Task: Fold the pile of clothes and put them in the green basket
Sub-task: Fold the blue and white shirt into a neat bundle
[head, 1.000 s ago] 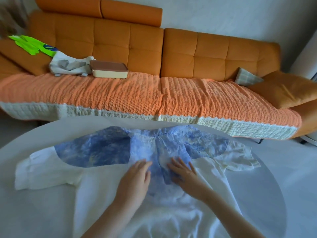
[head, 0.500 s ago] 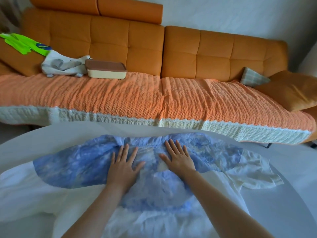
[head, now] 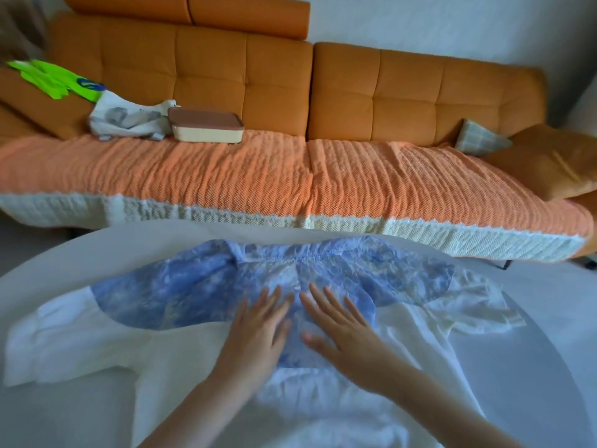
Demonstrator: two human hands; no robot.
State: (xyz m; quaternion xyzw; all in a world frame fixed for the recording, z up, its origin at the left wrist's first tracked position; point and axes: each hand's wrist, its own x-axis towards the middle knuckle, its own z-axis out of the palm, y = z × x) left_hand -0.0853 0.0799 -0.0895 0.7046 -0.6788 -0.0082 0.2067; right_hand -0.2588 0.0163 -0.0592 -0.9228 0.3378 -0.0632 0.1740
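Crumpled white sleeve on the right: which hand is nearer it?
Right. The right hand rests flat on the shirt, left of the crumpled sleeve and not touching it; the left hand rests beside it, farther to the left.

An orange tufted sofa (head: 403,92) is set against a white wall (head: 452,24), its seat covered by an orange knitted throw (head: 226,176) edged in cream. A cream box (head: 205,134) with a brown lid is placed at the seat's back edge, left of the middle. A checked cushion (head: 481,141) is tucked into the back right corner, beside an orange pillow (head: 549,166).
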